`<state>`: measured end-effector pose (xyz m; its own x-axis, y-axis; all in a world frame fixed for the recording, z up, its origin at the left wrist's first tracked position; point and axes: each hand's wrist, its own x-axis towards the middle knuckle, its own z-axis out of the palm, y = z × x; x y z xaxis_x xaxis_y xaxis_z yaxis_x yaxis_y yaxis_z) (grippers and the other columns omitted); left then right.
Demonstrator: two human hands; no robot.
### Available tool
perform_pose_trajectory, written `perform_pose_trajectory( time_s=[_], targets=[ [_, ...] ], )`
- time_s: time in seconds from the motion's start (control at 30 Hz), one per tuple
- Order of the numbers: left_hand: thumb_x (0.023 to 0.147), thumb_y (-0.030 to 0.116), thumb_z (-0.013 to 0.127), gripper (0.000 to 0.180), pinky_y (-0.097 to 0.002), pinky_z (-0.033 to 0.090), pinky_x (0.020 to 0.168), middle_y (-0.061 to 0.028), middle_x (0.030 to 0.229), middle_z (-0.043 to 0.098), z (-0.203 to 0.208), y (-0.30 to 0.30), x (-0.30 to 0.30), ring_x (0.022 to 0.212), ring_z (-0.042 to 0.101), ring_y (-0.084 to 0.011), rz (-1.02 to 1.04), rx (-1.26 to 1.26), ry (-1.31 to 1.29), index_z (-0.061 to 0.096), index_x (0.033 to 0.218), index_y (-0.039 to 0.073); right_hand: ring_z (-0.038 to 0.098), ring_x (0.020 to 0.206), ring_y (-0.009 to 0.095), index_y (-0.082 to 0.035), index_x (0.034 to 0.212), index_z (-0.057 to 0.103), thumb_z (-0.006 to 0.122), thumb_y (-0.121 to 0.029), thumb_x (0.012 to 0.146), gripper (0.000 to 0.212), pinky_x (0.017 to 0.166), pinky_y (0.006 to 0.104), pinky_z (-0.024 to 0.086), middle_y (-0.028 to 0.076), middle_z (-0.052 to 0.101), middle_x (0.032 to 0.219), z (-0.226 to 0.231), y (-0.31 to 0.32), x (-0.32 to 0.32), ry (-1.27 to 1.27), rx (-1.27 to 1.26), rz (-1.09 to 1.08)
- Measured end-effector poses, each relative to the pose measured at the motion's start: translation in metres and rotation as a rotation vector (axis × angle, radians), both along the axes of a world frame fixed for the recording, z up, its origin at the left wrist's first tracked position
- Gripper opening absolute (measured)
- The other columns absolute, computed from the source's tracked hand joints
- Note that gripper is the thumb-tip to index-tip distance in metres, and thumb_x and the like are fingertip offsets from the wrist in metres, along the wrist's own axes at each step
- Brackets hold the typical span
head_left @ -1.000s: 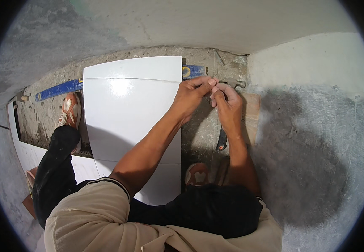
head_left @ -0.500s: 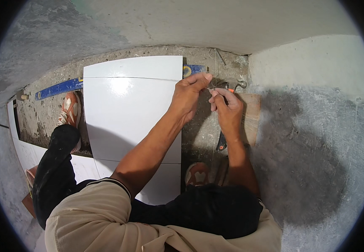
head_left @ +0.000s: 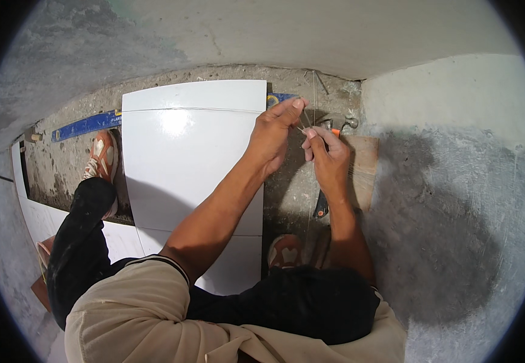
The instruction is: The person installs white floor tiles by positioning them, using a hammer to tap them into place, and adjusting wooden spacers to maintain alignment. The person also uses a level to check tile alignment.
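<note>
My left hand is closed in a pinch beyond the right edge of a large white tile. Just to its right, my right hand pinches too. Between the fingertips runs a thin string, pulled into a narrow loop or doubled length; whether a small nail is in the fingers I cannot tell. A line of string also crosses the tile's far part toward my left hand. Partly hidden under my right hand lies a hammer with a black and orange handle.
A blue spirit level shows on both sides of the tile, its middle hidden. A nail and string lie near the far wall. A brownish board or tile rests by the right wall. My shoe stands left of the tile.
The fingertips have drawn slightly apart, and the string between them shows longer and tauter. The view has shifted a little; both hands keep their pinch.
</note>
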<state>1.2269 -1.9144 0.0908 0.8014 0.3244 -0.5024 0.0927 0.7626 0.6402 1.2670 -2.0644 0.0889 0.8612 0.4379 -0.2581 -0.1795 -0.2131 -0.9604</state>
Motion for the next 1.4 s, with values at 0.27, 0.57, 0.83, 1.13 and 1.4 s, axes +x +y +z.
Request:
perform_pose_trajectory(
  time_s=[0.27, 0.57, 0.83, 1.13, 1.4],
  targets=[
    [0.101, 0.042, 0.073, 0.041, -0.0443, 0.035, 0.117, -0.0034, 0.124, 0.07, 0.014, 0.023, 0.003, 0.125, 0.058, -0.0179, -0.215, 0.039, 0.029, 0.074, 0.126, 0.009, 0.065, 0.101, 0.02, -0.007, 0.12, 0.074, 0.075, -0.01, 0.093, 0.027, 0.084, 0.0333, 0.05, 0.006, 0.072, 0.106, 0.022, -0.003, 0.016, -0.621, -0.218, -0.003],
    [0.11, 0.047, 0.055, 0.055, -0.0523, 0.03, 0.123, -0.0135, 0.146, 0.062, 0.019, 0.004, -0.009, 0.144, 0.048, -0.0269, -0.241, 0.078, -0.019, 0.062, 0.143, 0.004, 0.062, 0.083, 0.011, 0.0, 0.134, 0.066, 0.069, -0.012, 0.103, 0.034, 0.082, 0.0286, 0.052, 0.003, 0.069, 0.105, 0.019, -0.003, 0.038, -0.006, 0.192, -0.094],
    [0.113, 0.045, 0.044, 0.059, -0.0466, 0.038, 0.117, -0.0146, 0.142, 0.064, 0.019, -0.001, -0.01, 0.138, 0.054, -0.0272, -0.308, 0.132, -0.063, 0.058, 0.144, -0.003, 0.061, 0.089, 0.011, 0.002, 0.13, 0.068, 0.062, -0.019, 0.108, 0.031, 0.08, 0.0264, 0.05, 0.003, 0.069, 0.105, 0.024, -0.004, 0.027, -0.096, 0.118, -0.03],
    [0.103, 0.025, 0.048, 0.035, -0.0273, 0.048, 0.064, -0.0048, 0.103, 0.073, 0.029, 0.004, -0.017, 0.07, 0.063, -0.012, -0.488, 0.244, -0.042, 0.072, 0.113, 0.001, 0.059, 0.106, 0.016, 0.002, 0.134, 0.067, 0.047, -0.032, 0.111, 0.045, 0.1, 0.0317, 0.044, 0.01, 0.069, 0.12, 0.021, -0.017, 0.023, -0.004, 0.138, 0.186],
    [0.1, 0.017, 0.055, 0.047, -0.0243, 0.049, 0.058, -0.0123, 0.137, 0.071, 0.02, 0.028, -0.016, 0.069, 0.066, -0.0124, -0.336, 0.451, -0.049, 0.062, 0.143, 0.0, 0.059, 0.086, 0.007, -0.002, 0.117, 0.074, 0.071, -0.024, 0.104, 0.026, 0.077, 0.0236, 0.048, -0.002, 0.069, 0.094, 0.022, -0.037, 0.042, -0.17, -0.181, 0.238]
  ],
)
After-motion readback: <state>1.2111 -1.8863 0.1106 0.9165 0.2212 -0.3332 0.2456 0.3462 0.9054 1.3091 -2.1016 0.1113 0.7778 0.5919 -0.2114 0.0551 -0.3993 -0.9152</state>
